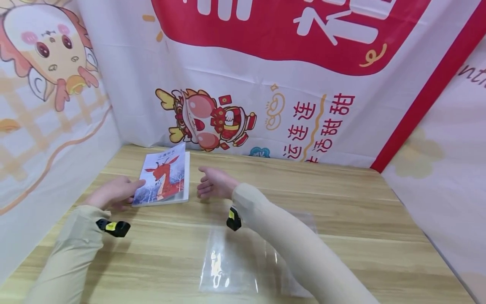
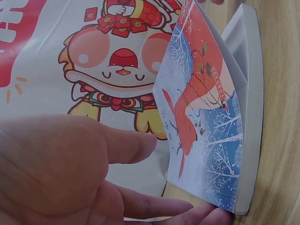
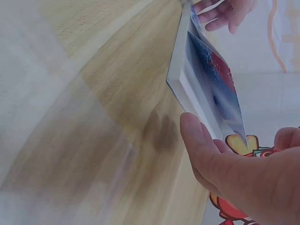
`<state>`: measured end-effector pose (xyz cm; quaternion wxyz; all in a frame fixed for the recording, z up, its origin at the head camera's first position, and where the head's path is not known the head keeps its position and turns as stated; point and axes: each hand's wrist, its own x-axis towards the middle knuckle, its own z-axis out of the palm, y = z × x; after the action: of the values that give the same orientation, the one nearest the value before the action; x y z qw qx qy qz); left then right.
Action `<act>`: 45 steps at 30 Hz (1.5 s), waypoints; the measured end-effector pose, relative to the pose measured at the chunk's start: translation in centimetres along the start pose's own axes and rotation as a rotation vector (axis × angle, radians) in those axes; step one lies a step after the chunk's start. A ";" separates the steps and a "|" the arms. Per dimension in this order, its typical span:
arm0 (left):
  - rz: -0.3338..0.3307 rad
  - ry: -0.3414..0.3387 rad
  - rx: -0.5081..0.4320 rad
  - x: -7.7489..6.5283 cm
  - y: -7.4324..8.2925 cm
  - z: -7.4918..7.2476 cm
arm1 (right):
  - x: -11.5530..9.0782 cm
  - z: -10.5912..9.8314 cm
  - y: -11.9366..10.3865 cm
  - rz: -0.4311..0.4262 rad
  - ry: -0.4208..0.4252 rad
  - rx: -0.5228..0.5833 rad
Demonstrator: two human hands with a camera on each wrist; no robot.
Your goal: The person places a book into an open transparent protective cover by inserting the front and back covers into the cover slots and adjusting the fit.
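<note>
A paperback book (image 1: 163, 179) with a red deer in a snowy wood on its cover lies at the back left of the table. Its front cover stands slightly lifted along the right side, showing white pages in the right wrist view. The left hand (image 1: 118, 190) is at the book's left edge; in the left wrist view its fingertips (image 2: 218, 215) touch the book's lower corner, with the thumb stretched out. To the right of the book, the right hand (image 1: 214, 182) is held with loosely extended fingers, gripping nothing and a little apart from the pages in the head view.
Clear plastic sleeves (image 1: 228, 261) lie flat on the wooden table (image 1: 360, 219) at the front, partly beneath the right forearm. Printed cloth (image 1: 322, 84) hangs along the back and both sides. Each wrist wears a small black camera (image 1: 233, 218).
</note>
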<state>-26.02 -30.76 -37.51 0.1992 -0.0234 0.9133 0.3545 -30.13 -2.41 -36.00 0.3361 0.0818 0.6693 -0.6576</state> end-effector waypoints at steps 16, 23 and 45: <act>-0.035 0.002 -0.085 0.5 -0.2 0.3 | 0.9 1.3 0.4 0.030 -0.007 -0.010; -0.042 0.019 -0.090 0.5 -0.4 0.3 | 1.3 1.7 0.3 0.062 -0.008 0.035; -0.061 0.046 -0.077 0.1 0.2 0.8 | 2.2 1.5 0.2 0.213 -0.044 0.334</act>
<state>-25.88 -30.04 -37.93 0.1878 -0.0670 0.9022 0.3825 -31.20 -4.49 -37.24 0.4002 0.1923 0.5311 -0.7217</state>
